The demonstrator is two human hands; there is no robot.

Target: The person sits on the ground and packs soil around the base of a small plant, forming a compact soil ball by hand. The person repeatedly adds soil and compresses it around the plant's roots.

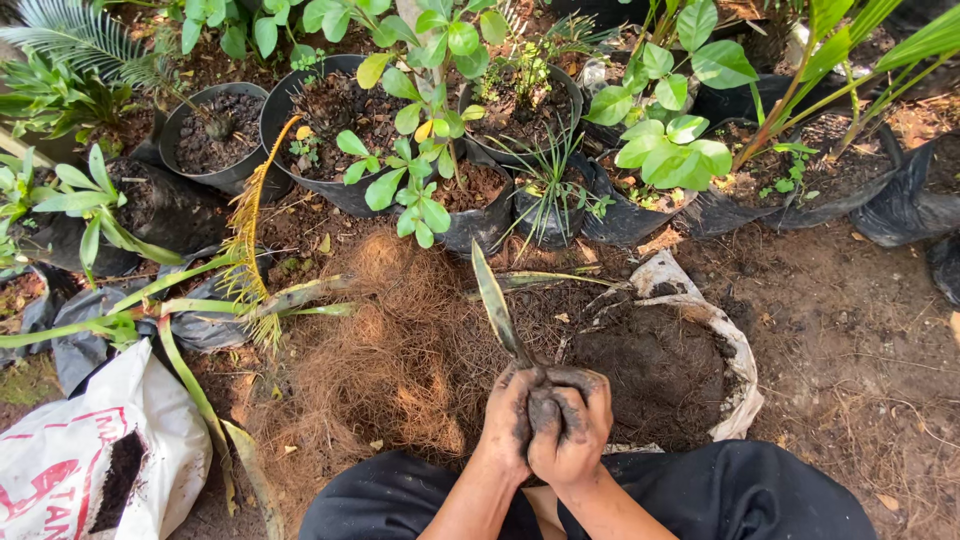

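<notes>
Two soil-caked hands, left hand (512, 415) and right hand (572, 432), pressed side by side, fingers curled shut around base of one cutting (497, 305). Single long striped leaf rising from grip, long axis slanting up and left, away from body; left hand nearer leaf. Just right of hands, touching or nearly so: one white sack (742, 352) of dark soil, rim rolled down. Left: one mound of brown coconut fibre (385, 355). Far left: one printed white bag (70, 460). Beyond: several black pots (210, 178) with plants.
</notes>
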